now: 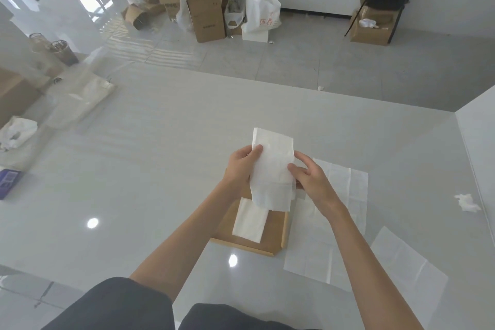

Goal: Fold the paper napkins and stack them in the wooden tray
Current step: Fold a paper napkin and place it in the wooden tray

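Lying nearest, to the right of the shallow light-brown wooden tray (274, 236) and closer to the person than it, a flat unfolded white paper napkin (409, 262) rests on the glossy white table (160, 155). More open white sheets (345, 187) spread from the tray's right rim outward.

Inside the tray, against its left side, sits one small folded white napkin (250, 221), its long axis running away from the person.

Directly above the tray's far half, both hands hold a second folded white paper napkin (273, 169) in the air. It is a long strip, and its long axis also runs near to far, tilted a little, so it roughly matches the piece already in the tray. The left hand (241, 166) pinches the strip's left edge, thumb on top and fingers curled behind. The right hand (310, 179) pinches the right edge, thumb and fingertips closed on the paper.

The tray lies straight beneath the hands, neither hand clearly nearer, so the coming move looks like a short drop down and toward the person, either after one more fold or straight onto the folded napkin.

Farther right of the tray lies a crumpled white tissue (467, 202).
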`<state>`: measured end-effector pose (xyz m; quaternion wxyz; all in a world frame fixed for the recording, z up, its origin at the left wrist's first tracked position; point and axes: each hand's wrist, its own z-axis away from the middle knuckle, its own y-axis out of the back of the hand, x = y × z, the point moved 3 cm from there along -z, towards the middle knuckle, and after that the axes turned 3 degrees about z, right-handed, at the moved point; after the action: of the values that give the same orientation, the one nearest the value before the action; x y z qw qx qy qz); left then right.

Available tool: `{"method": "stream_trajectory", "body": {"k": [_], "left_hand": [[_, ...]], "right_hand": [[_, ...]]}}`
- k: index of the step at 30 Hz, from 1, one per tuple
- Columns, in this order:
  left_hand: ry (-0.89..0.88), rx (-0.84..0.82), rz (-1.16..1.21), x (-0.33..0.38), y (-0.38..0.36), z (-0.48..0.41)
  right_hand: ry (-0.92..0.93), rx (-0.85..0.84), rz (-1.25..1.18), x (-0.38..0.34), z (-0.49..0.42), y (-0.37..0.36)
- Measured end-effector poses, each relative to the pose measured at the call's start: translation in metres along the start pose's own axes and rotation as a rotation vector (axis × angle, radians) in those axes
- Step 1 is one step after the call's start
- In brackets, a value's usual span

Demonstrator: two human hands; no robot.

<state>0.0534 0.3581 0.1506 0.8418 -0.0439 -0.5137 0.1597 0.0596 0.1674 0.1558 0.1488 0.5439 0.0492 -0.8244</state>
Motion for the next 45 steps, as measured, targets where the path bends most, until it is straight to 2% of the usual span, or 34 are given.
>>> {"method": "stream_trajectory", "body": {"k": [6,14,18,25,29,33,40,45], "left_hand": [[-0.016,0.056,-0.008,-0.003,-0.002,0.002],[-0.033,0.100,-0.109,-0.003,0.000,0.000],[-0.024,0.118,-0.141,-0.004,0.000,-0.001],[-0.011,0.205,-0.124,-0.006,0.002,-0.003],[0.031,0.186,-0.067,-0.007,0.004,-0.006],[0.095,0.100,0.025,-0.004,0.004,-0.007],[0.056,0.096,0.068,-0.002,0.005,-0.006],[0.053,0.008,0.027,-0.002,0.002,-0.003]], "right_hand": [[-0.003,0.125,-0.017,0.005,0.002,-0.002],[-0.018,0.104,0.005,0.009,0.008,0.006],[-0.017,0.155,0.049,0.010,0.009,0.007],[-0.024,0.014,0.017,0.008,0.016,-0.002],[-0.016,0.031,0.014,0.009,0.020,-0.002],[0.003,0.023,0.040,0.010,0.024,-0.001],[0.007,0.013,0.060,0.015,0.033,-0.001],[-0.050,-0.047,-0.040,0.023,0.036,-0.004]]}}
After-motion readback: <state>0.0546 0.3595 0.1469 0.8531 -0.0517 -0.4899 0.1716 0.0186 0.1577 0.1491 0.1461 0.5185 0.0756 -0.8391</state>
